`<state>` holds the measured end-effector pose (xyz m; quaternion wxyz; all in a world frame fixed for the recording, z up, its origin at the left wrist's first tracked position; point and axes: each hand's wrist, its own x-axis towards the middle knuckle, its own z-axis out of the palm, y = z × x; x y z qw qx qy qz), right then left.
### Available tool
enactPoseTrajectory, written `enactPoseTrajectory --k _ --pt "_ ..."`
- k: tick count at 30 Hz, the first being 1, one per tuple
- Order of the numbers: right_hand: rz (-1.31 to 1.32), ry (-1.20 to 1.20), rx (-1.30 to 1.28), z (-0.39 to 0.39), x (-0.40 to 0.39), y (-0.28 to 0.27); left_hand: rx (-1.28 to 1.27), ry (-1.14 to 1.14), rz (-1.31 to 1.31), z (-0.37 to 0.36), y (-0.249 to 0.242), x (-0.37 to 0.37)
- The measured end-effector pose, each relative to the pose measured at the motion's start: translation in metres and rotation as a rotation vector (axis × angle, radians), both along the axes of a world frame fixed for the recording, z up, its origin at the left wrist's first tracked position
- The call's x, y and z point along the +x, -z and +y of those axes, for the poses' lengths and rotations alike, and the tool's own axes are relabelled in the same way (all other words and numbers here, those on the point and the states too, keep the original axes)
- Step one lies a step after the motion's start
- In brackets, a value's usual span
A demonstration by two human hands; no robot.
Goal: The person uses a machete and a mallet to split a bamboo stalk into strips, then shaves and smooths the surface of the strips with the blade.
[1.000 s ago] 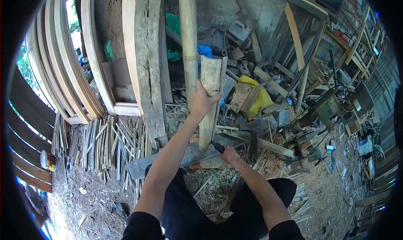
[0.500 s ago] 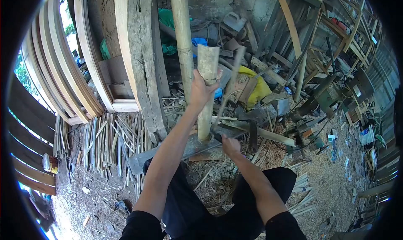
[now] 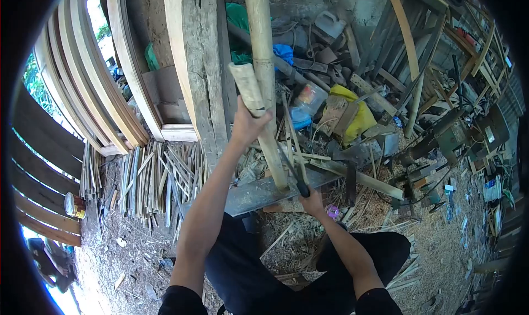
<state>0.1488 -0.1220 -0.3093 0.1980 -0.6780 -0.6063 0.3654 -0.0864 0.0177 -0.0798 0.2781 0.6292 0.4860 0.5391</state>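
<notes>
My left hand point(image 3: 248, 125) is wrapped round a length of split bamboo point(image 3: 249, 89), which leans with its top toward the left. Its lower end stands on a flat wooden board point(image 3: 234, 198) in front of my knees. The fingers of my right hand point(image 3: 313, 203) are closed on the black handle of a knife point(image 3: 302, 187). The blade points up and left, close alongside the right edge of the bamboo. A thin bamboo strip point(image 3: 289, 122) stands just right of the piece, above the knife.
Behind the work rises a thick bamboo pole point(image 3: 261, 28) beside a weathered wooden post point(image 3: 201, 56). Many thin strips point(image 3: 149, 174) lie piled at the left. A yellow sack point(image 3: 361, 116) and scrap wood fill the back right. Shavings cover the floor point(image 3: 435, 243).
The bamboo piece has gone from nearly upright to leaning left. The strip at its right now stands steeper and lower. The knife handle has swung round below the blade. My view has shifted slightly.
</notes>
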Motion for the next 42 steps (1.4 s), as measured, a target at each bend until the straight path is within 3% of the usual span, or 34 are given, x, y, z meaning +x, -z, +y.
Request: enactPoseTrajectory --k 3,6,10,12,16,18,19,21,25,26,28,33,37,42 --pt "-0.003 0.239 0.228 -0.008 0.002 -0.010 0.071 0.101 0.107 0.002 0.005 -0.015" --pt "0.022 0.382 0.095 -0.021 0.005 -0.024 0.055 0.083 0.143 -0.013 -0.004 -0.015" --pt "0.081 0.405 0.010 -0.041 0.015 -0.020 0.064 0.066 0.156 -0.025 -0.015 -0.004" --pt "-0.103 0.254 0.098 -0.049 0.019 -0.032 0.072 0.042 0.201 -0.026 -0.018 -0.002" --pt "-0.215 0.152 0.031 -0.052 0.020 -0.053 0.029 0.096 0.139 -0.029 -0.020 -0.005" --pt "-0.146 0.130 -0.229 -0.046 0.024 -0.053 0.069 0.074 0.194 -0.033 -0.022 -0.007" --pt "-0.148 0.133 -0.226 -0.049 0.023 -0.058 0.071 0.077 0.192 -0.035 -0.022 -0.008" --pt "0.381 0.317 -0.380 -0.052 0.019 -0.072 0.116 0.080 0.218 -0.040 -0.025 -0.007" --pt "0.489 0.213 -0.372 -0.034 -0.004 -0.072 0.119 0.053 0.288 -0.061 -0.044 -0.007" --pt "0.513 0.200 -0.361 -0.026 -0.014 -0.072 0.223 -0.040 0.365 -0.070 -0.056 -0.013" --pt "0.366 0.133 -0.195 -0.019 -0.027 -0.087 0.317 -0.133 0.443 -0.072 -0.060 -0.025" --pt "0.332 0.095 -0.258 -0.003 -0.029 -0.083 0.543 -0.313 0.233 -0.067 -0.058 -0.062" --pt "0.066 0.192 -0.288 0.002 -0.041 -0.056 0.534 -0.381 0.222 -0.063 -0.057 -0.065" --pt "0.148 0.183 -0.313 0.006 -0.043 -0.027 0.362 -0.267 0.055 -0.067 -0.056 -0.042"
